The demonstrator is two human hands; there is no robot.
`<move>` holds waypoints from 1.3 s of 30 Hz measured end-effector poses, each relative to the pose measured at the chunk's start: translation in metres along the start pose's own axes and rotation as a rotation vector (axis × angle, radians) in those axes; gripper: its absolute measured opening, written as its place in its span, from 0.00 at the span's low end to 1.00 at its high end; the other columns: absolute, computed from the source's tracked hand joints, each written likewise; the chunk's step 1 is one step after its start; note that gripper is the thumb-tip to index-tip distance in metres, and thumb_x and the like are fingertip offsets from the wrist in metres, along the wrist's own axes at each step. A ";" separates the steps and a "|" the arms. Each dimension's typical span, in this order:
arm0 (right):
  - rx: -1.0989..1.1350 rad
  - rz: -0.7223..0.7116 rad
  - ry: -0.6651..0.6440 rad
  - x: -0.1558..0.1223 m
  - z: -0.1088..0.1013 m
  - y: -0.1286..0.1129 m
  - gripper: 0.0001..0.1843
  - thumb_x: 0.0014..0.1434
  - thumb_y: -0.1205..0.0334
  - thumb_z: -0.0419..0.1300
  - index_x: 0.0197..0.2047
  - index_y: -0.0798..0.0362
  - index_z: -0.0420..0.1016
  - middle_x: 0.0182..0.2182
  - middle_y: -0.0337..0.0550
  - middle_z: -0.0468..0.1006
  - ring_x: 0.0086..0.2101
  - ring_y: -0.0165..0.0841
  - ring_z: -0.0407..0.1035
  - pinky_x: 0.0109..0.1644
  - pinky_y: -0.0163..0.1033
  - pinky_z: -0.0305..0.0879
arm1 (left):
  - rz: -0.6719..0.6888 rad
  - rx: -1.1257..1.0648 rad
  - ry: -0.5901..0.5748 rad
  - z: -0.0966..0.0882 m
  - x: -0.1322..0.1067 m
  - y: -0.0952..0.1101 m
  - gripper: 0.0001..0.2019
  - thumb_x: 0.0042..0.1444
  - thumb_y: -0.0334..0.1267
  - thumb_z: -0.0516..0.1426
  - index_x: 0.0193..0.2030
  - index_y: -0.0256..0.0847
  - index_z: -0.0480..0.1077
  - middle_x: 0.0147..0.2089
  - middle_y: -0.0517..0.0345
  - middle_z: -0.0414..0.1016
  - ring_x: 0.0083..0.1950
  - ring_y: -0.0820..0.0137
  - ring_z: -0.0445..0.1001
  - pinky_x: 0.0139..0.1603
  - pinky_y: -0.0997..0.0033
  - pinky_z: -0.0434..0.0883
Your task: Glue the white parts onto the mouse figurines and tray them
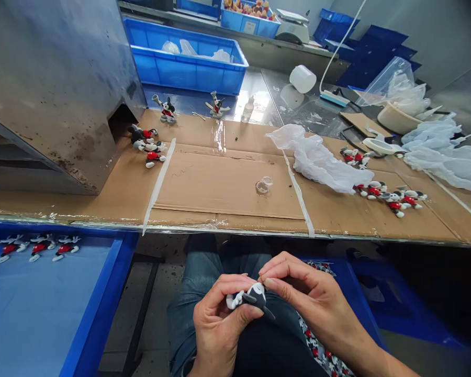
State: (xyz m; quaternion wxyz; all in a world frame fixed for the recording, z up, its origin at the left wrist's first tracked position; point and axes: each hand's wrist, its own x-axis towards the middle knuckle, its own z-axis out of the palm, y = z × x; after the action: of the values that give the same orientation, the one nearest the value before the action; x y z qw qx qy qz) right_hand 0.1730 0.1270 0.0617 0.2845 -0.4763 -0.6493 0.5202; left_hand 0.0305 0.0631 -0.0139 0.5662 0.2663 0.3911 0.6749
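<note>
Pinching the small figurine (pixel 257 297) in the left hand (pixel 220 317), just nearside of the cardboard (pixel 220 183), visible length roughly along its front edge, head toward the right hand (pixel 316 296), there with fingertips together at the face, any grip hidden.

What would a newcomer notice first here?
Probably the small black-and-white figure at bottom centre, held in the left hand with the right hand's fingertips at its head. Next, the big stained metal box filling the upper left. Then the blue tray below it at lower left, with three red-and-black figures in a row near its far edge.
</note>
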 end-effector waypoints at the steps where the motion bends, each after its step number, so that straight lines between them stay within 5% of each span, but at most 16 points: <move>1: -0.005 -0.002 -0.004 0.000 0.000 0.000 0.08 0.64 0.61 0.62 0.33 0.50 0.80 0.34 0.42 0.77 0.37 0.36 0.73 0.44 0.38 0.66 | 0.003 0.000 -0.011 -0.001 0.000 0.000 0.08 0.49 0.33 0.70 0.37 0.47 0.81 0.39 0.60 0.82 0.46 0.66 0.77 0.56 0.69 0.70; 23: -0.093 -0.037 -0.039 -0.001 0.000 -0.007 0.09 0.65 0.64 0.61 0.33 0.49 0.80 0.33 0.40 0.76 0.36 0.34 0.72 0.41 0.36 0.66 | 0.037 0.012 -0.025 0.002 0.000 0.004 0.10 0.50 0.31 0.69 0.38 0.46 0.80 0.39 0.60 0.82 0.45 0.66 0.78 0.54 0.68 0.71; 30: -0.077 -0.007 -0.035 -0.004 0.001 -0.005 0.10 0.65 0.62 0.61 0.31 0.50 0.79 0.32 0.41 0.76 0.34 0.35 0.71 0.39 0.37 0.65 | 0.003 0.013 0.032 0.004 -0.006 0.004 0.07 0.49 0.32 0.69 0.36 0.45 0.81 0.38 0.57 0.82 0.44 0.62 0.78 0.56 0.61 0.71; 39: 0.029 0.051 0.013 -0.001 0.002 -0.001 0.11 0.65 0.58 0.60 0.35 0.50 0.83 0.34 0.41 0.80 0.36 0.35 0.73 0.42 0.36 0.67 | -0.063 0.023 0.092 0.001 -0.001 0.005 0.07 0.47 0.36 0.71 0.34 0.46 0.82 0.36 0.60 0.83 0.45 0.66 0.76 0.53 0.72 0.70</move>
State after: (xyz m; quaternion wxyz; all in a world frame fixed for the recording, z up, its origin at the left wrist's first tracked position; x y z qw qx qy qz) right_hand 0.1716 0.1251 0.0624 0.2823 -0.4917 -0.6274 0.5336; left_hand 0.0283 0.0625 -0.0095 0.5652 0.2290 0.4328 0.6638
